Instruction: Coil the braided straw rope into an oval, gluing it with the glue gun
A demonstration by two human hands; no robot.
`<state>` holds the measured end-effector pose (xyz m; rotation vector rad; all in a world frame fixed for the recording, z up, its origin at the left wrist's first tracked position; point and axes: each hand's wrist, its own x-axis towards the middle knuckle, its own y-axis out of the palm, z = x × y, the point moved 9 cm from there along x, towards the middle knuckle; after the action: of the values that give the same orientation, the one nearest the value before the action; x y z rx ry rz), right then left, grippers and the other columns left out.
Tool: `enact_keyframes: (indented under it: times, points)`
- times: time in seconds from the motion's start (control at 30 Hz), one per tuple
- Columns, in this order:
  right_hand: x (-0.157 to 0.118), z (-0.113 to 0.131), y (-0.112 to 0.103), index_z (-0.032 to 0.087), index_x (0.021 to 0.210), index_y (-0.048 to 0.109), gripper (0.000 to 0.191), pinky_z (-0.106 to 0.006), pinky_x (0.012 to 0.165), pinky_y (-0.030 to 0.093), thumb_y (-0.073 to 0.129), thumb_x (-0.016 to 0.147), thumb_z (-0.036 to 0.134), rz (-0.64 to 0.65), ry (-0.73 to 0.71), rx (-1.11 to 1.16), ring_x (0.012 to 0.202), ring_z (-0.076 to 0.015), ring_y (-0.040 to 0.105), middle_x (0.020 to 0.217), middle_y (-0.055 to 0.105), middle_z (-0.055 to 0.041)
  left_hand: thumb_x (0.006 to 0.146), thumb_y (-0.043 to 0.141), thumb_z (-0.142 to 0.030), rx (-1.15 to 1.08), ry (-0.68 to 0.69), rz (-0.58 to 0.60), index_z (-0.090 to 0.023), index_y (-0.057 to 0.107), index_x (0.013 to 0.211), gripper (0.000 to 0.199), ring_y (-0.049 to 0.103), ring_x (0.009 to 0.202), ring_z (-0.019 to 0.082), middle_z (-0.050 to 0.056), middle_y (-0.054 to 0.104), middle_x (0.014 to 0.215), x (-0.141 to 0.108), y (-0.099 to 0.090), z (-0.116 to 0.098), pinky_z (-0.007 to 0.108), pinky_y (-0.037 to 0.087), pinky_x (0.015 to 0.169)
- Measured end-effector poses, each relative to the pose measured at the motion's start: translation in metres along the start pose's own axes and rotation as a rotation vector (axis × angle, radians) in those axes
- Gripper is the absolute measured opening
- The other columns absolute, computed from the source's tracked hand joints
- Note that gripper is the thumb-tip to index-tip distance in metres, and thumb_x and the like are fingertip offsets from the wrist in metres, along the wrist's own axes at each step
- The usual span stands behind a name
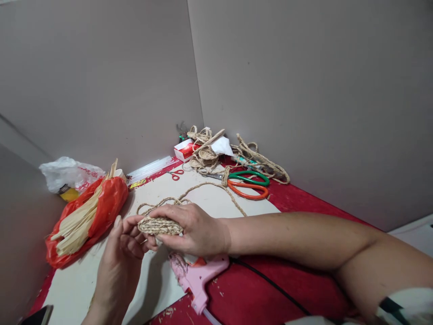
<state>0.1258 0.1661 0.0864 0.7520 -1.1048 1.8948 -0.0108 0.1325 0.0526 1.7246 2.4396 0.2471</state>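
A coiled piece of braided straw cord point(160, 226), flattened into stacked rows, is gripped between the thumb and fingers of my right hand point(196, 230). My left hand point(125, 248) is at the left end of this coil, its fingertips touching the edge, the thumb raised and apart from the fingers. A loose length of braided cord point(206, 184) runs behind the hands over the white sheet. Just below my right hand lies a pink glue gun point(199, 277), its top partly hidden by the hand.
Green and orange handled scissors point(248, 184), small red scissors point(176, 174), a red and white box point(185, 150) and cord bundles point(208, 155) lie toward the corner. At left, a red bag point(111, 203) holds dry straw strips point(79, 221). Clear sticks point(150, 169) lie by the wall.
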Motion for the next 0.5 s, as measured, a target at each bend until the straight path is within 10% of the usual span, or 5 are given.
enact_keyframes:
  times: [0.27, 0.5]
  points:
    - [-0.002, -0.001, 0.005, 0.015, 0.125, 0.051, 0.04, -0.028, 0.079, 0.053, 0.057, 0.087, 0.027, 0.085, 0.05, -0.039, 0.092, -0.0173, 0.069, 0.112, 0.071, -0.0091, 0.068, 0.084, -0.028, 0.079, 0.048, -0.031, -0.018, 0.072, 0.08, 0.019, 0.052, 0.063, 0.01, -0.001, 0.063, 0.075, 0.003, -0.006, 0.01, 0.022, 0.047, 0.059]
    - [0.0, -0.018, 0.012, 0.017, 0.14, 0.043, 0.062, -0.026, 0.064, 0.05, 0.06, 0.081, 0.02, 0.21, 0.26, 0.069, 0.06, -0.0108, 0.058, 0.097, 0.069, -0.0049, 0.072, 0.08, -0.027, 0.003, 0.101, -0.115, -0.019, 0.07, 0.086, 0.02, 0.058, 0.078, 0.015, 0.003, 0.068, 0.092, 0.012, -0.027, -0.005, 0.024, 0.049, 0.061]
